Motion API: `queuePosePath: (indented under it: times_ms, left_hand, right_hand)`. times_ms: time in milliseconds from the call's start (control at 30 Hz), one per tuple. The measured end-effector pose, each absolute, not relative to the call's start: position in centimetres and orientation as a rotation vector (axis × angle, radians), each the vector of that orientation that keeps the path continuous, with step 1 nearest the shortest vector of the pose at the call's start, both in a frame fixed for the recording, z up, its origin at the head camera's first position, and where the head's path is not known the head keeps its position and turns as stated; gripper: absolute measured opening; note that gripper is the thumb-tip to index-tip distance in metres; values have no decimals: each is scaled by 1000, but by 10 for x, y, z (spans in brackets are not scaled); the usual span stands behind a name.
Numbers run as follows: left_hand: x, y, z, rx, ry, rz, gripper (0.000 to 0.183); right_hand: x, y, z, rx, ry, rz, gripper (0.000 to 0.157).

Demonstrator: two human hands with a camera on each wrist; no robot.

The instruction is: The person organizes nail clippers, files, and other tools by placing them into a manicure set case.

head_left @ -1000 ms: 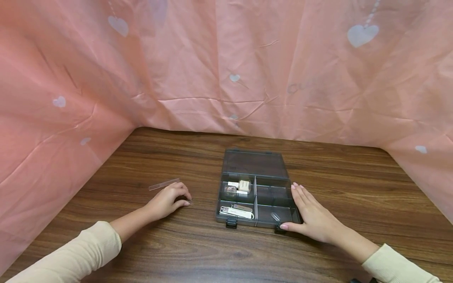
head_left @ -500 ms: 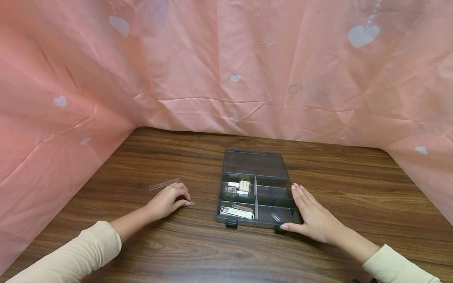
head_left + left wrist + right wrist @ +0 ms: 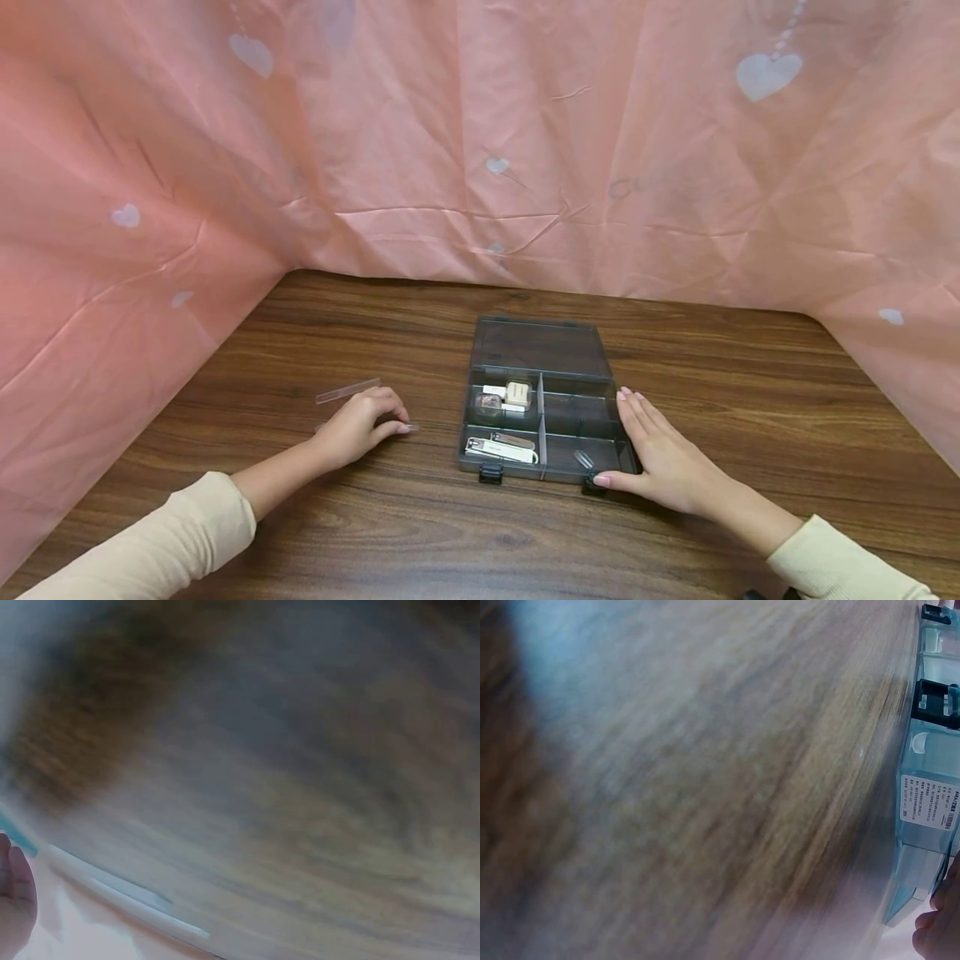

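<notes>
My left hand point(image 3: 358, 427) pinches a thin clear plastic strip point(image 3: 413, 427) low over the table; its tip shows past the thumb and the hand covers most of it. A similar clear strip point(image 3: 348, 391) lies just beyond the hand. My right hand point(image 3: 667, 458) rests along the right side of a dark see-through compartment box point(image 3: 542, 477), fingers straight, thumb at the front latch point(image 3: 593, 485). The box lid point(image 3: 540, 346) lies folded back. A white-handled nail clipper point(image 3: 501, 451) lies front left inside, and small clear pieces point(image 3: 583, 460) lie front right.
In the back left compartment sit small cases point(image 3: 517, 393). Wooden table point(image 3: 420, 533) surrounds the box. A pink curtain point(image 3: 480, 167) with hearts hangs behind and at both sides. In the right wrist view, a printed label point(image 3: 928, 802) shows on the box front.
The clear strip's tip has come into sight beyond my left fingertips, and the hand has shifted slightly to the right. My right hand and the box have stayed put.
</notes>
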State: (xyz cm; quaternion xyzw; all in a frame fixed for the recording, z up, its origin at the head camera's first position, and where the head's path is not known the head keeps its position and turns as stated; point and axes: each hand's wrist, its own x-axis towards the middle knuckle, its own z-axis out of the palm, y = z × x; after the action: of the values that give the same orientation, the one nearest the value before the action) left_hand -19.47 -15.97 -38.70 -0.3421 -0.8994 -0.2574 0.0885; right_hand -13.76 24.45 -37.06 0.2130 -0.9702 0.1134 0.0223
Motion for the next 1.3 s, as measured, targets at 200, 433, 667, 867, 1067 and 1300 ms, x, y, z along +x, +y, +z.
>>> queuePosePath:
  times_ms: [200,433,667,867,1067,1300]
  left_hand:
    - [-193,-149,-380,-992,-2608,-817,9]
    - [-188,-129,-369,-1006,-2572,-903,8]
    - [-185,-106,-360,-1081,-2558,-933,6]
    - [-185,-85,-355,-1150,-2516,-937,7]
    - [-185,-65,-353,-1231,-2488,-922,6]
    - [-184,-42,-350,-1297,-2508,-883,5]
  right_hand:
    - [-138,245,-372,668,-2998,339,106]
    - [-138,245,-371,673,-2995,332,106]
    - [-138,245,-370,674,-2997,345,106]
    - [-138,245,-370,676,-2993,348,106]
    - [-138,245,-370,680,-2995,352,106]
    - [-137,246,-370,681,-2980,347,106]
